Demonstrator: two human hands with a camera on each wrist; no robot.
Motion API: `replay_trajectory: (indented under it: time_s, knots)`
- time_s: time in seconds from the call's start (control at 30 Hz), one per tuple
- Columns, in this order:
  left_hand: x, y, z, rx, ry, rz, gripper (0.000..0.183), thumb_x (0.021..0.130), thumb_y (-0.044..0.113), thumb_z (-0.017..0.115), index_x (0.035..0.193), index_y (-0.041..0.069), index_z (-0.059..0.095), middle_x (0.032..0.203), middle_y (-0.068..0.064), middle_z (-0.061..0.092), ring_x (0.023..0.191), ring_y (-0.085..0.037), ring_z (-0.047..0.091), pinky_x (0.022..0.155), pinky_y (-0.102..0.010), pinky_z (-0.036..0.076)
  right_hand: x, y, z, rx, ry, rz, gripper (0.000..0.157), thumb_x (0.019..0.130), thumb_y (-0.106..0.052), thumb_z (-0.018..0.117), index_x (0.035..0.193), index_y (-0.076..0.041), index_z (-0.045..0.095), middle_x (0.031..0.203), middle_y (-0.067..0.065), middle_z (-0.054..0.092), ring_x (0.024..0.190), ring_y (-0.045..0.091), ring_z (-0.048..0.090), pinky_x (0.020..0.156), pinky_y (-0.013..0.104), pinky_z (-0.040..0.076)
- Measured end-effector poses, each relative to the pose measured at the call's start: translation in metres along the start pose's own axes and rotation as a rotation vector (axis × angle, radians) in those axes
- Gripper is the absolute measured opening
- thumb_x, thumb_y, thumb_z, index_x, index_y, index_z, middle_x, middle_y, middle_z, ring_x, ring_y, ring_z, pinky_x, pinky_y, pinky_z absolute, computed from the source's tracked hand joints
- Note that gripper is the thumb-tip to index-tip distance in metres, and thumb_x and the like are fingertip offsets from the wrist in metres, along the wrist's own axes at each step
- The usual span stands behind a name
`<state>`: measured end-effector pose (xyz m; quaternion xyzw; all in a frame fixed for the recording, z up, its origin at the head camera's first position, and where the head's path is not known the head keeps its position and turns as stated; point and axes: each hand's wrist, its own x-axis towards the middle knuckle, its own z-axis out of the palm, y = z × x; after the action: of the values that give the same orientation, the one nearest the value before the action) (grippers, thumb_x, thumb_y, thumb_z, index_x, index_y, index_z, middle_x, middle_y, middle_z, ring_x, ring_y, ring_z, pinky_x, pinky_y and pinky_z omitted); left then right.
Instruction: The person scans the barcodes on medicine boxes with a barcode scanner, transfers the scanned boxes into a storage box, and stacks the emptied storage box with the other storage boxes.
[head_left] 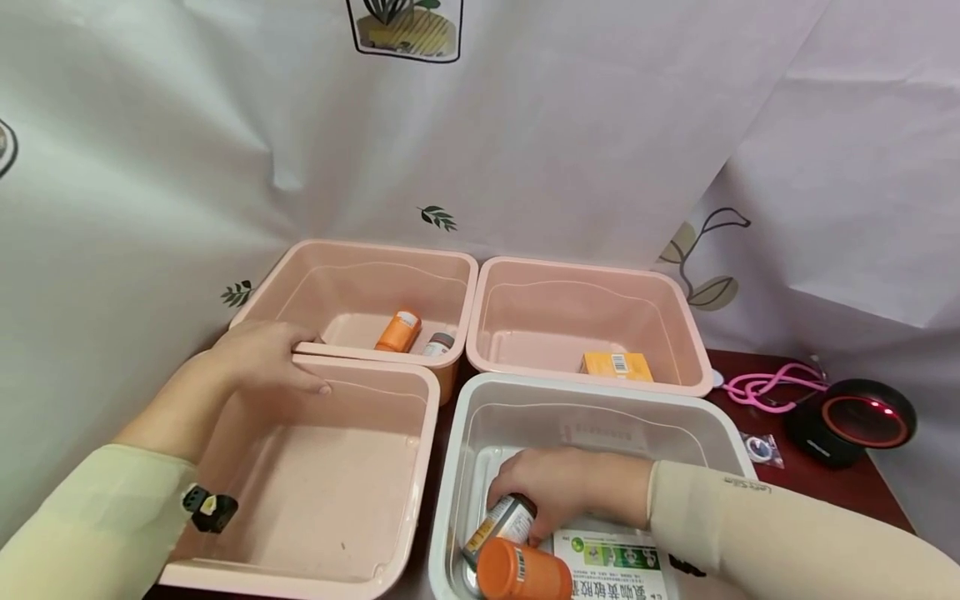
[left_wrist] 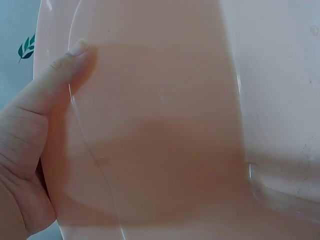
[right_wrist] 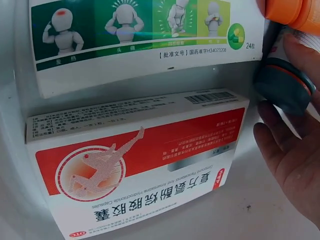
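Note:
My left hand (head_left: pixel 262 358) grips the rim of the front left pink bin (head_left: pixel 322 483). In the left wrist view its thumb (left_wrist: pixel 70 65) lies on the bin's inner wall; the other fingers are hidden. Inside the grey-white bin (head_left: pixel 450 500), my right hand (head_left: pixel 551 487) holds a pill bottle (head_left: pixel 501 527) with a dark cap, tilted between fingers and thumb. An orange bottle (head_left: pixel 525 571) lies just in front of it. Beside them is a white and green medicine box (head_left: pixel 615 562). A red and white medicine box (right_wrist: pixel 140 160) shows in the right wrist view.
Behind stand two more pink bins. The left one (head_left: pixel 375 258) contains an orange bottle (head_left: pixel 399 331) and a bottle with a grey cap (head_left: pixel 438 343); the right one (head_left: pixel 585 271) contains a yellow box (head_left: pixel 617 365). A black round device (head_left: pixel 851 421) and pink cord (head_left: pixel 772 386) lie at right.

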<state>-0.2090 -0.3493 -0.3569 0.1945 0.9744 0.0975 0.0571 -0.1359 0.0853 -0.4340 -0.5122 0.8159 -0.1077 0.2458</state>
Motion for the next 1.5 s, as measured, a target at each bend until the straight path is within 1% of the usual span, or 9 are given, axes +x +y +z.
replay_trajectory:
  time_s: [0.13, 0.3, 0.47, 0.6, 0.8, 0.97, 1.1, 1.23, 1.5]
  knots:
    - [0.001, 0.003, -0.002, -0.001, -0.006, -0.002, 0.067, 0.069, 0.069, 0.09, 0.108, 0.016, 0.075, 0.088, 0.009, 0.07, 0.078, -0.015, 0.063, 0.075, -0.048, 0.051, -0.002, 0.001, -0.002, 0.034, 0.007, 0.035, 0.058, 0.07, -0.018, 0.1, 0.121, -0.028, 0.075, 0.111, -0.018, 0.067, 0.098, -0.004, 0.057, 0.086, 0.018, 0.049]
    - [0.0, 0.003, -0.002, 0.001, -0.006, -0.004, 0.067, 0.069, 0.069, 0.09, 0.107, 0.016, 0.075, 0.088, 0.008, 0.07, 0.078, -0.015, 0.063, 0.076, -0.049, 0.051, -0.004, 0.002, -0.005, 0.014, 0.015, 0.054, 0.058, 0.07, -0.02, 0.101, 0.121, -0.026, 0.074, 0.111, -0.016, 0.068, 0.099, -0.002, 0.059, 0.091, 0.02, 0.049]
    - [-0.001, 0.002, -0.002, 0.003, 0.001, 0.001, 0.068, 0.069, 0.069, 0.09, 0.108, 0.015, 0.075, 0.089, 0.007, 0.071, 0.079, -0.016, 0.063, 0.077, -0.05, 0.051, -0.005, 0.003, -0.01, -0.002, 0.004, 0.058, 0.055, 0.071, -0.024, 0.1, 0.119, -0.027, 0.073, 0.107, -0.016, 0.067, 0.095, -0.002, 0.058, 0.088, 0.02, 0.049]
    - [0.001, 0.001, -0.002, -0.001, -0.003, 0.005, 0.068, 0.07, 0.068, 0.09, 0.109, 0.014, 0.075, 0.089, 0.007, 0.071, 0.079, -0.015, 0.063, 0.076, -0.049, 0.051, -0.008, 0.004, -0.015, -0.001, 0.03, 0.05, 0.055, 0.07, -0.024, 0.1, 0.117, -0.027, 0.072, 0.104, -0.017, 0.064, 0.092, -0.002, 0.056, 0.084, 0.019, 0.049]
    - [0.0, 0.001, -0.001, -0.006, -0.007, 0.008, 0.066, 0.07, 0.067, 0.091, 0.108, 0.015, 0.075, 0.089, 0.007, 0.07, 0.079, -0.015, 0.062, 0.075, -0.047, 0.051, -0.013, 0.002, -0.025, 0.098, 0.113, 0.068, 0.054, 0.069, -0.02, 0.099, 0.115, -0.023, 0.071, 0.102, -0.015, 0.055, 0.091, 0.001, 0.055, 0.081, 0.018, 0.05]
    - [-0.001, 0.0, -0.001, -0.011, -0.008, 0.002, 0.067, 0.07, 0.067, 0.091, 0.109, 0.014, 0.075, 0.089, 0.007, 0.071, 0.079, -0.015, 0.063, 0.075, -0.048, 0.051, -0.019, -0.007, -0.045, 0.168, 0.155, 0.094, 0.053, 0.068, -0.011, 0.095, 0.114, -0.02, 0.07, 0.105, -0.014, 0.053, 0.091, 0.003, 0.057, 0.076, 0.02, 0.053]
    - [0.0, 0.0, 0.0, -0.01, 0.002, 0.012, 0.067, 0.07, 0.067, 0.091, 0.108, 0.014, 0.075, 0.088, 0.008, 0.07, 0.078, -0.015, 0.062, 0.075, -0.047, 0.051, -0.031, -0.015, -0.066, 0.155, 0.224, 0.046, 0.051, 0.071, -0.011, 0.091, 0.116, -0.02, 0.069, 0.111, -0.013, 0.058, 0.092, 0.005, 0.058, 0.077, 0.023, 0.053]
    - [0.001, 0.001, -0.001, -0.011, 0.008, 0.019, 0.066, 0.07, 0.067, 0.091, 0.107, 0.015, 0.075, 0.089, 0.008, 0.071, 0.079, -0.015, 0.063, 0.075, -0.048, 0.052, -0.045, -0.021, -0.084, 0.176, 0.32, -0.053, 0.05, 0.074, -0.01, 0.087, 0.121, -0.02, 0.07, 0.114, -0.013, 0.063, 0.095, 0.007, 0.06, 0.079, 0.026, 0.053]
    - [-0.002, 0.0, -0.003, -0.013, -0.001, 0.009, 0.066, 0.07, 0.068, 0.091, 0.107, 0.015, 0.074, 0.089, 0.006, 0.07, 0.079, -0.016, 0.063, 0.076, -0.05, 0.052, -0.079, -0.03, -0.104, 0.259, 0.467, -0.159, 0.044, 0.088, -0.015, 0.087, 0.127, -0.027, 0.069, 0.122, -0.01, 0.064, 0.105, 0.014, 0.062, 0.083, 0.033, 0.057]
